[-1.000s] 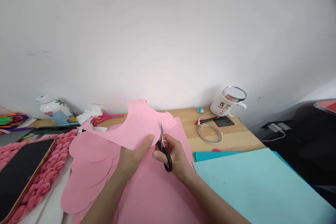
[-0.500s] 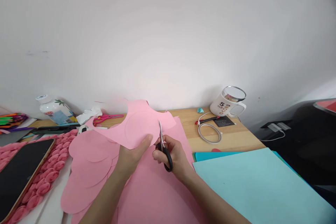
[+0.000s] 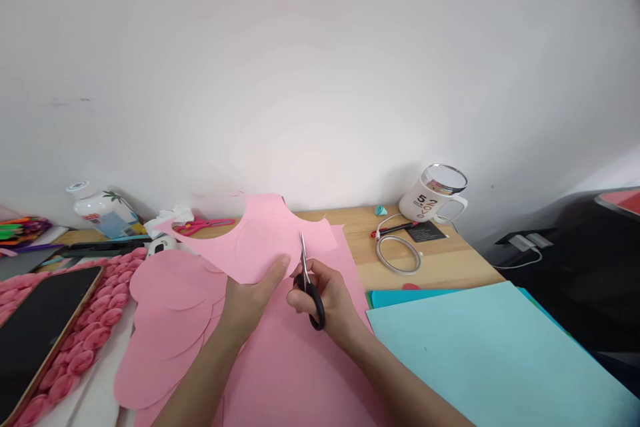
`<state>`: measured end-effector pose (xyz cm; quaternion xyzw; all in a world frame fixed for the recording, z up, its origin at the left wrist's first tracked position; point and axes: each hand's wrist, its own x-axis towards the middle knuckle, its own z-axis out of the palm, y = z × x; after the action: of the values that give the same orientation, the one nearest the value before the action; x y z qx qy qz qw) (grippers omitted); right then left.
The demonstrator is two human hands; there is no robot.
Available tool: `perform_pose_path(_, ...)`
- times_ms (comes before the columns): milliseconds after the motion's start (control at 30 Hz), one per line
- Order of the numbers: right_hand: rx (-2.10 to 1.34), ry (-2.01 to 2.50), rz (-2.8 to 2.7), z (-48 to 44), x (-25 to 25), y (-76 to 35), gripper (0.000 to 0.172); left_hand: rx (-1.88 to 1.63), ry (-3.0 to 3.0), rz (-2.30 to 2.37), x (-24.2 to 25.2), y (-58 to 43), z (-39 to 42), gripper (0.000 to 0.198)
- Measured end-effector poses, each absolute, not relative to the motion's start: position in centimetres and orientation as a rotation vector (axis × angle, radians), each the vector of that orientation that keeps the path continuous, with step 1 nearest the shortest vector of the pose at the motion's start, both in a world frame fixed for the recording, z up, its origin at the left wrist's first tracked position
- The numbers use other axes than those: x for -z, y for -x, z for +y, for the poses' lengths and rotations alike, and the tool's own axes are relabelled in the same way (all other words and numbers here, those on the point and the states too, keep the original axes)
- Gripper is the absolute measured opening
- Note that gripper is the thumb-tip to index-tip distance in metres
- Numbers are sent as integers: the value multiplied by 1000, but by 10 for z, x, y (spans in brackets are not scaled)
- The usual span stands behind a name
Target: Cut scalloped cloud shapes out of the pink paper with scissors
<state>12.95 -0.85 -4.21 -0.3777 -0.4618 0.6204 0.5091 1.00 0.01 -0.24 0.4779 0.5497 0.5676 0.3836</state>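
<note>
My left hand [image 3: 255, 297] pinches the lower edge of a pink paper sheet [image 3: 263, 240], thumb on top. The sheet has curved cut-outs along its edges and a faint round outline on it. My right hand [image 3: 327, 297] is closed on black-handled scissors [image 3: 312, 290], whose blades point up at the paper's right part, just right of the left thumb. Under both hands lies a larger pink sheet [image 3: 300, 367]. Several round-edged pink paper pieces [image 3: 173, 307] overlap to the left of it.
Light blue sheets [image 3: 480, 347] lie at the right. Behind them are a white mug [image 3: 427, 197], a coiled cable [image 3: 399, 255] and a pen. At the left are a phone [image 3: 40, 333] on pink rosettes, a white bottle [image 3: 103, 210] and pink scissors [image 3: 205, 225].
The pink sheet has tilted and shifted slightly, its left arm now lower. The scissors and my right hand have moved a little to the left.
</note>
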Motion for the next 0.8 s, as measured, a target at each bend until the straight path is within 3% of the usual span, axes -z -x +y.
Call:
perform_pose_path(300,-1469,902,-1123,-8,40,-132,43,-1397,-1170,1451,-4,-12,-3,37)
perform_pose_path(800,-1482,946,-1110,-9,38,-132,33,-1426,-1262,1378,-1,-9,0,31)
